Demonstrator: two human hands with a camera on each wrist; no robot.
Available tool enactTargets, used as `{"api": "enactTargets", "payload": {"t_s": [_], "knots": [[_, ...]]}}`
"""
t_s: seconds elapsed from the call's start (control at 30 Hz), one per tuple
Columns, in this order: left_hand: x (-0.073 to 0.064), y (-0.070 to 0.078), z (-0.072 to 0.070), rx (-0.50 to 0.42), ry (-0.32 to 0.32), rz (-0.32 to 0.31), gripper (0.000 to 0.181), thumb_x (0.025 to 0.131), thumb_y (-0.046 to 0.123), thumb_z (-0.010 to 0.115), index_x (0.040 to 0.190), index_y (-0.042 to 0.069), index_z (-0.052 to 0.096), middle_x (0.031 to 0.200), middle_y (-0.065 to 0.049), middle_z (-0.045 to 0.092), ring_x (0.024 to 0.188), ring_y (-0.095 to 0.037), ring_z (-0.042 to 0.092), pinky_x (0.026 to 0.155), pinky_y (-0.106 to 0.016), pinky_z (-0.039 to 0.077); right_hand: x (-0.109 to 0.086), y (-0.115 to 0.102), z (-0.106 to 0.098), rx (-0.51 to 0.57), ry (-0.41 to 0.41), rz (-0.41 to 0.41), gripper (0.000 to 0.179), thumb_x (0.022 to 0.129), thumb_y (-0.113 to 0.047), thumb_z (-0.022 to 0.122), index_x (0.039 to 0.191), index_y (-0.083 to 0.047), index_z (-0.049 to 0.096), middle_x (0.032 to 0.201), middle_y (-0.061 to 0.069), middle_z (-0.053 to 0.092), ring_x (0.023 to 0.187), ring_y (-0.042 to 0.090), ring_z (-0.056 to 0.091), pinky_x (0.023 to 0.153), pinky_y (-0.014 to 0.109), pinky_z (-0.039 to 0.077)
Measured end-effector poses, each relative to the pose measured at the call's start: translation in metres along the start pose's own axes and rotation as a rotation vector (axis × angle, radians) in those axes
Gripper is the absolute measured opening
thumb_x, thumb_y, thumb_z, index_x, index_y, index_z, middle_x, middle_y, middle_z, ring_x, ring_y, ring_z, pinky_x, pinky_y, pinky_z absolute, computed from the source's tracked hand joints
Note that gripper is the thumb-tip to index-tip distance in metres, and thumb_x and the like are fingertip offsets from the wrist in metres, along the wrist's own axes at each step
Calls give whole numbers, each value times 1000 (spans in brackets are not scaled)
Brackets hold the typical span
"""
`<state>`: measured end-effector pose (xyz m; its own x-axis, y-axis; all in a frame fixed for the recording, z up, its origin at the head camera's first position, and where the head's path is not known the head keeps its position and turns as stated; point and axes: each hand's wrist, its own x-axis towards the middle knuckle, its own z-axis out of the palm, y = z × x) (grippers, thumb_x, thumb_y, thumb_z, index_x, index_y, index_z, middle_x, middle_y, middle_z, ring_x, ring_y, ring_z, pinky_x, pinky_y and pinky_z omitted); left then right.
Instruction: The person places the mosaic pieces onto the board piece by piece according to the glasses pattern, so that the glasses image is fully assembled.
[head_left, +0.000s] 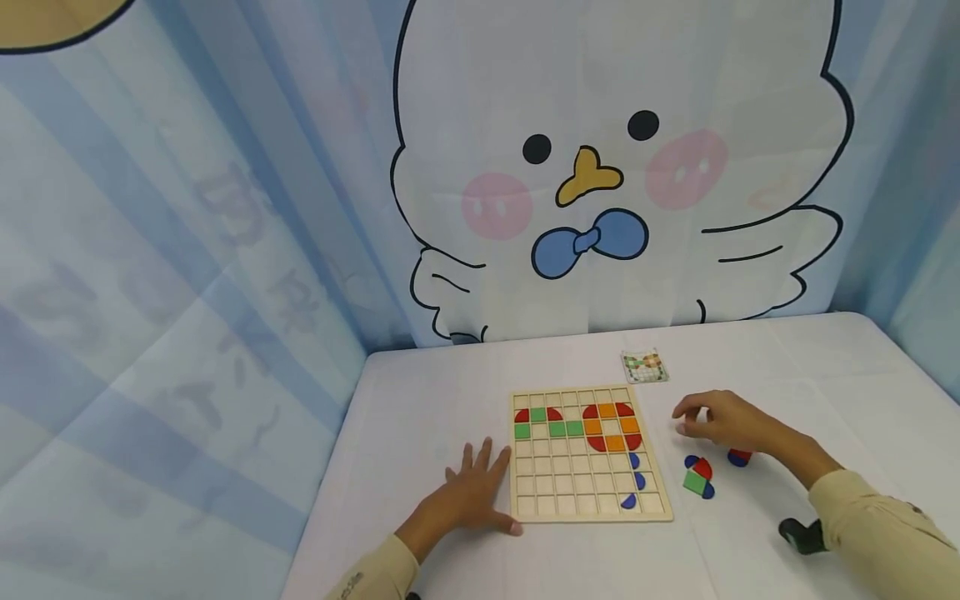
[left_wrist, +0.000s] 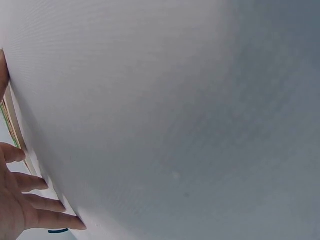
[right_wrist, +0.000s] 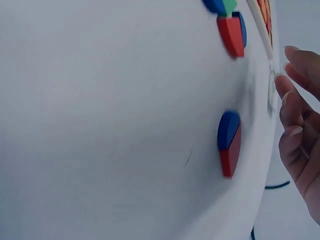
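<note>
A square wooden grid board (head_left: 558,483) lies on the table with red, green, orange and blue pieces in its cells. Against the board's left edge rests my left hand (head_left: 474,490), its fingers spread and the thumb by the lower left corner. My right hand (head_left: 723,419) is over the table just right of the board, fingers loosely bent, and no piece shows between them. Below it lie a red piece (head_left: 742,454) with a blue one, and a small cluster with a green square (head_left: 695,482). In the right wrist view a blue piece (right_wrist: 229,130) touches a red one.
A small pattern card (head_left: 645,367) lies beyond the board's far right corner. A dark object (head_left: 802,536) is by the right forearm. Behind the table hangs a curtain (head_left: 585,292) with a cartoon bird; another curtain side (head_left: 187,333) closes off the left.
</note>
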<state>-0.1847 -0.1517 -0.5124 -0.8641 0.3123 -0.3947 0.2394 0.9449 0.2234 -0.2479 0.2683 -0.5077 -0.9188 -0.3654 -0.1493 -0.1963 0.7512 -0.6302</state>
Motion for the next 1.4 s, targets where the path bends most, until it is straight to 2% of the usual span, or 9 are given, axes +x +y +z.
{"api": "enactTargets", "payload": {"t_s": [0.2,0.27,0.37,0.5,0.63,0.9,1.0,1.17,1.4], "knots": [[-3,1,-1,-21,2,-4,117,69,65,82,161,19,25,168,-18,13,151,-51,12,107,-76,28,-27,30,-19,-31,15,69,29,88,-23,77,111,-7,71,91,-1,63,82,17,54,65,26,52],[-3,1,0,-25,7,-2,117,69,64,82,160,18,26,168,-18,14,151,-52,12,107,-76,28,-34,39,-24,-42,9,56,30,87,-21,78,112,-5,71,96,1,66,90,20,58,74,31,54],[-2,0,3,-24,14,0,117,69,65,82,160,18,26,168,-19,14,151,-53,12,107,-77,28,-43,49,-27,-42,-12,24,32,85,-19,79,113,-6,71,103,3,69,98,24,61,80,30,53],[0,-2,6,-18,20,1,118,68,65,82,160,19,25,168,-19,14,151,-53,12,107,-77,28,-49,54,-25,-27,-41,-14,33,85,-19,79,115,-8,72,109,6,71,102,29,62,81,28,52],[1,-2,6,-18,21,5,118,68,66,81,161,19,25,168,-18,13,151,-53,12,107,-77,28,-51,55,-25,-30,-58,-32,29,86,-14,77,114,-9,74,110,7,72,105,33,62,83,39,55],[2,-2,6,-22,16,4,117,68,66,81,160,19,26,168,-18,13,151,-52,11,107,-77,27,-55,56,-25,-53,-55,-51,27,85,-12,75,113,-13,75,105,0,68,98,15,61,76,22,50],[3,-3,6,-21,15,6,117,69,66,81,160,19,26,168,-18,13,151,-53,11,107,-77,27,-53,56,-22,-72,-30,-27,28,85,-12,76,112,-14,76,104,0,68,99,19,62,79,29,52],[5,-5,7,-7,15,8,118,69,68,80,161,20,24,168,-18,12,151,-52,11,107,-76,28,-52,57,-17,-101,67,11,31,86,-14,76,116,-8,72,106,8,69,105,37,62,86,53,56],[5,-5,7,-14,14,9,118,68,68,81,161,20,25,168,-18,12,151,-52,11,107,-77,28,-54,59,-10,-98,129,11,25,87,-23,78,106,-8,71,97,0,68,99,28,62,85,55,55]]}}
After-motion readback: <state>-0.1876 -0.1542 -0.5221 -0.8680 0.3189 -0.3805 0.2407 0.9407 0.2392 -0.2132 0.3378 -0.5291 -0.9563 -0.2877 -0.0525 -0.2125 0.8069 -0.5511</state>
